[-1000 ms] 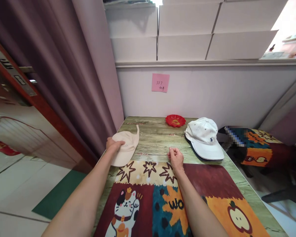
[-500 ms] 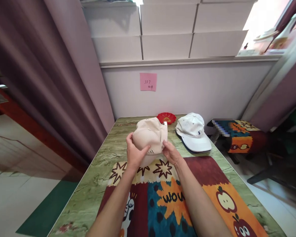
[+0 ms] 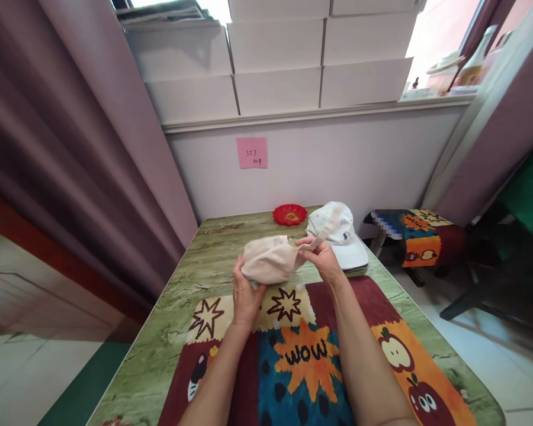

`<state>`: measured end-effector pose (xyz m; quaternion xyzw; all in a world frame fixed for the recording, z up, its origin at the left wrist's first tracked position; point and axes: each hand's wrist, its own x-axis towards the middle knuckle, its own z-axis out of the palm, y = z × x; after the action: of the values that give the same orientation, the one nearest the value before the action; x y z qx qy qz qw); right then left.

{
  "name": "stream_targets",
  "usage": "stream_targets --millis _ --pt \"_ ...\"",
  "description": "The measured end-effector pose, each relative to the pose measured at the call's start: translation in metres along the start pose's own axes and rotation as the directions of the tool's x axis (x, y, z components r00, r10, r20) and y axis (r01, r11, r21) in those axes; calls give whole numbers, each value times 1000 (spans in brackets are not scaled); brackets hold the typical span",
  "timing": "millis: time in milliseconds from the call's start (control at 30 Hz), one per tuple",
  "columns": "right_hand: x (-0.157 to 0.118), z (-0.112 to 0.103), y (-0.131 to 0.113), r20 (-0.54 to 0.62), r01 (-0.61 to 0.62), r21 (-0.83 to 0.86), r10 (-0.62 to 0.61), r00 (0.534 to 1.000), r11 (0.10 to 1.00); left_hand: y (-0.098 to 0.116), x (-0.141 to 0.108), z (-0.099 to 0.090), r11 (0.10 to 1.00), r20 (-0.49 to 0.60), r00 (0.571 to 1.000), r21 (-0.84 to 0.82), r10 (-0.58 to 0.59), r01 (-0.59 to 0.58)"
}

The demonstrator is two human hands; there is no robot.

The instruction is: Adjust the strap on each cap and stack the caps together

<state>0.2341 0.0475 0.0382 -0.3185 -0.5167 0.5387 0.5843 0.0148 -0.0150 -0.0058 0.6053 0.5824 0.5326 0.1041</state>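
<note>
A beige cap (image 3: 269, 260) is held above the table, just beyond the patterned mat. My left hand (image 3: 247, 293) grips its left end, with the thumb along the lower edge. On the other side, my right hand (image 3: 322, 257) pinches the cap's edge where a light strap (image 3: 326, 229) sticks out up and to the right. Just behind that hand, a white cap (image 3: 335, 222) with a small dark logo rests on the table, partly covered by the strap and hand.
A red scalloped dish (image 3: 289, 214) stands at the table's back edge. The colourful mat (image 3: 306, 361) covers the front of the wood-patterned table (image 3: 160, 343). A pink note (image 3: 251, 152) is stuck on the wall. To the right is a stool (image 3: 420, 236) with a similar cloth.
The beige cap has been turned and lowered slightly, and its strap now points out to the right. My right hand has shifted to the strap side. The view has swung a little right.
</note>
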Motion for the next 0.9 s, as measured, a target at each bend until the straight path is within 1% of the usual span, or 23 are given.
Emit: stream_targets --millis 33,100,133,167,267,300,367,400,433,500,600,667,733,767,833,867,900 --pt "0 -2 0 20 -20 -43 21 1000 999 -7 -11 -1 999 26 999 30 -18 18" --pt "-1 -4 1 84 -52 -108 62 995 993 -13 -27 -8 996 78 997 92 -17 10" --pt "-1 -4 0 118 -60 -132 76 990 989 -13 -31 -13 993 83 997 118 0 -10" --pt "-2 -3 -1 151 -61 -150 84 985 987 -9 -31 -18 990 66 998 140 21 -30" --pt "-5 1 -8 234 -48 -188 92 968 981 10 -17 -29 983 -29 997 170 77 -71" --pt "-7 3 -12 264 -47 -199 99 959 979 17 -8 -31 981 -19 996 175 87 -82" --pt "-11 5 -19 309 -52 -212 117 944 976 29 8 -28 980 94 992 175 82 -98" --pt "-12 5 -23 321 -51 -214 119 939 976 33 15 -24 985 162 985 154 55 -81" --pt "-14 5 -27 328 -43 -216 114 938 976 36 21 -18 992 222 975 122 15 -43" --pt "-16 5 -34 329 -2 -226 78 941 974 40 29 -6 997 306 949 47 -72 61" --pt "-20 5 -44 309 84 -224 -11 951 971 42 33 6 984 366 918 -26 -154 175" --pt "-22 4 -50 295 104 -186 -46 954 977 43 33 5 973 376 907 -55 -188 224" --pt "-24 5 -55 286 104 -144 -60 956 984 44 34 -3 940 370 897 -143 -240 310" --pt "-24 5 -57 280 104 -132 -64 958 986 44 34 -9 900 364 890 -228 -274 370" --pt "-25 7 -58 258 103 -123 -68 964 987 47 35 -24 768 355 870 -428 -343 477" --pt "-25 8 -58 246 98 -122 -66 967 988 49 36 -31 696 355 859 -506 -369 509" --pt "-25 9 -58 237 90 -120 -60 970 989 50 36 -37 647 354 852 -554 -386 524"
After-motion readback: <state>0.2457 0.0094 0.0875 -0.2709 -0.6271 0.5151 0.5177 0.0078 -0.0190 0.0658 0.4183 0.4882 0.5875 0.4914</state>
